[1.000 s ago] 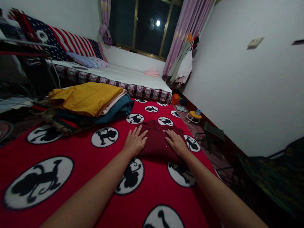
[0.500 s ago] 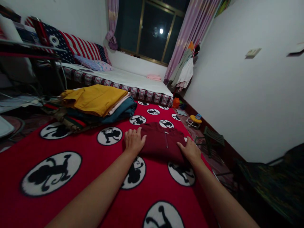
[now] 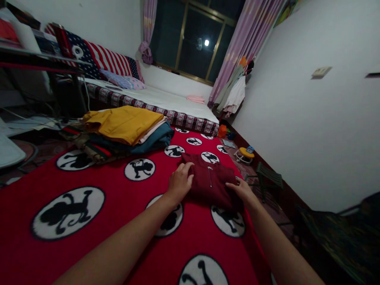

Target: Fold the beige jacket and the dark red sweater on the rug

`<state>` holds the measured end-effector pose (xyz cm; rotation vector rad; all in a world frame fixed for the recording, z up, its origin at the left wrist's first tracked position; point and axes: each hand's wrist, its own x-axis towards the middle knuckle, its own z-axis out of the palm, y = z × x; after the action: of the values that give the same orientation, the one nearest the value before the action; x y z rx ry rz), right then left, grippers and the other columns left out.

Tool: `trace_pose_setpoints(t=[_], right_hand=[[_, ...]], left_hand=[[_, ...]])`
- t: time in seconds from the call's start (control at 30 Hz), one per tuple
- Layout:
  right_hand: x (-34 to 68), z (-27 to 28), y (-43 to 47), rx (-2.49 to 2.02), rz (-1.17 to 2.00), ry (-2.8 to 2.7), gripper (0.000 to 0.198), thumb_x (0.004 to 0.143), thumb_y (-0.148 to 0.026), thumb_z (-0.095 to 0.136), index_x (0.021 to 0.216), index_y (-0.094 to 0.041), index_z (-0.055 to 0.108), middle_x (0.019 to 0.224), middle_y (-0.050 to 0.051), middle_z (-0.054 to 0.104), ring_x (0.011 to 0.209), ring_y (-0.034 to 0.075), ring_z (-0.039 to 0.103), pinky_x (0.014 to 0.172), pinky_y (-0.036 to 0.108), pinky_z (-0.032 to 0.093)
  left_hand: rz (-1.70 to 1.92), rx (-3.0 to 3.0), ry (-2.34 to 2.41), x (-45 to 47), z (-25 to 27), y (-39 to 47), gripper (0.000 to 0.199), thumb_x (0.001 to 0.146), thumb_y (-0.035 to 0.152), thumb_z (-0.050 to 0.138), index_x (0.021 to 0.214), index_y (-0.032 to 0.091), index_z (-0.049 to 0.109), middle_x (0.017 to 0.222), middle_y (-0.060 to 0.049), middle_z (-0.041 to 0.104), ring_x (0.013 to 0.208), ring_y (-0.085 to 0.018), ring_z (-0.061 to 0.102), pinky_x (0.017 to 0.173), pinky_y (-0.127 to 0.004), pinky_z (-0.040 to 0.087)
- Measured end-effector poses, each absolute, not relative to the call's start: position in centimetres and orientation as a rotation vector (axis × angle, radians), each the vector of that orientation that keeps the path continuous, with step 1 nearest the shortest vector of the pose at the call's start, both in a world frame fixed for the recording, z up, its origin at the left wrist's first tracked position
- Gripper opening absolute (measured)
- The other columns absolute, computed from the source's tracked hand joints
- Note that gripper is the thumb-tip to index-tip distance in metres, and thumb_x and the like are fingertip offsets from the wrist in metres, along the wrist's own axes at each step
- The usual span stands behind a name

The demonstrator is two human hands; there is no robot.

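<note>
A folded maroon top with a short zip at its neck lies on the red blanket with black-and-white monkey circles. My left hand grips its left edge, fingers curled over the cloth and thumb on the near side. At the opposite edge, my right hand holds the fabric with the thumb on top; its lower fingers are partly hidden. Beyond my left hand sits a stack of folded clothes, with yellow trousers on top and a teal garment beneath.
A bed stands along the far wall below the window. To the left is a cluttered desk. A yellow-topped stool and a dark green folding stool stand on the floor between blanket and right wall.
My left hand has shifted right and now bunches the top's left edge inward. My right hand remains at the right edge, its fingers slightly repositioned. The whole view has shifted slightly.
</note>
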<state>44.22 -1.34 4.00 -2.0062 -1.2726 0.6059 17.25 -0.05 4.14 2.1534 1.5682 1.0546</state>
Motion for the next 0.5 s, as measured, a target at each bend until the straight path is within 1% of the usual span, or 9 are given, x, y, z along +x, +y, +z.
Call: trace_pose_setpoints(t=[0.1, 0.13, 0.2, 0.27, 0.37, 0.43, 0.5], right_hand=[[42.9, 4.1, -2.2, -1.944, 0.353, -1.463, 0.05, 0.063, -0.029, 0.073, 0.108, -0.017, 0.054, 0.104, 0.011, 0.07, 0.096, 0.027, 0.067, 0.083, 0.037, 0.051], [42.5, 4.2, -2.5, -1.947, 0.257, -1.534, 0.053, 0.063, -0.029, 0.073, 0.111, -0.017, 0.053, 0.104, 0.012, 0.07, 0.097, 0.027, 0.066, 0.084, 0.038, 0.05], [42.0, 4.3, -3.1, -1.936, 0.144, -1.654, 0.052, 0.067, -0.027, 0.068, 0.114, -0.018, 0.05, 0.101, 0.011, 0.069, 0.097, 0.028, 0.066, 0.083, 0.038, 0.048], [42.0, 4.5, -3.4, -1.901, 0.122, -1.72, 0.048, 0.07, -0.025, 0.062, 0.115, -0.02, 0.048, 0.099, 0.009, 0.07, 0.094, 0.027, 0.066, 0.081, 0.037, 0.048], [42.5, 5.3, -2.9, -1.803, 0.194, -1.744, 0.045, 0.071, -0.024, 0.058, 0.114, -0.021, 0.047, 0.099, 0.007, 0.069, 0.089, 0.024, 0.067, 0.08, 0.036, 0.048], [43.2, 6.1, -2.2, -1.745, 0.244, -1.745, 0.044, 0.07, -0.024, 0.057, 0.113, -0.022, 0.047, 0.097, 0.006, 0.07, 0.086, 0.023, 0.067, 0.079, 0.035, 0.049], [43.9, 7.1, -1.0, -1.698, 0.277, -1.777, 0.044, 0.069, -0.022, 0.058, 0.112, -0.022, 0.048, 0.095, 0.005, 0.07, 0.086, 0.022, 0.067, 0.079, 0.034, 0.049]], left_hand=[[0.933, 2.222, 1.608, 17.2, 4.1, -0.3, 0.039, 0.088, 0.021, 0.053, 0.127, 0.027, 0.055, 0.109, -0.006, 0.061, 0.096, -0.023, 0.065, 0.08, -0.031, 0.051], [0.872, 2.229, 1.632, 17.1, 3.9, -0.3, 0.04, 0.089, 0.021, 0.052, 0.128, 0.027, 0.055, 0.11, -0.007, 0.06, 0.094, -0.024, 0.065, 0.079, -0.033, 0.052], [0.763, 2.199, 1.662, 16.6, 3.5, 0.1, 0.04, 0.089, 0.021, 0.051, 0.128, 0.027, 0.057, 0.113, -0.009, 0.059, 0.094, -0.025, 0.066, 0.08, -0.035, 0.053], [0.723, 2.138, 1.633, 16.2, 3.0, 0.6, 0.039, 0.089, 0.018, 0.051, 0.126, 0.026, 0.06, 0.117, -0.011, 0.059, 0.101, -0.025, 0.065, 0.087, -0.035, 0.051], [0.796, 2.084, 1.538, 15.9, 2.5, 1.6, 0.042, 0.087, 0.013, 0.051, 0.126, 0.022, 0.062, 0.129, -0.013, 0.057, 0.116, -0.025, 0.059, 0.1, -0.035, 0.045], [0.896, 2.083, 1.487, 16.0, 2.4, 2.2, 0.045, 0.085, 0.011, 0.052, 0.128, 0.02, 0.062, 0.135, -0.013, 0.055, 0.12, -0.025, 0.056, 0.104, -0.035, 0.043], [1.012, 2.101, 1.416, 16.6, 2.7, 3.0, 0.046, 0.084, 0.009, 0.052, 0.127, 0.02, 0.062, 0.135, -0.011, 0.056, 0.12, -0.024, 0.057, 0.105, -0.035, 0.043]])
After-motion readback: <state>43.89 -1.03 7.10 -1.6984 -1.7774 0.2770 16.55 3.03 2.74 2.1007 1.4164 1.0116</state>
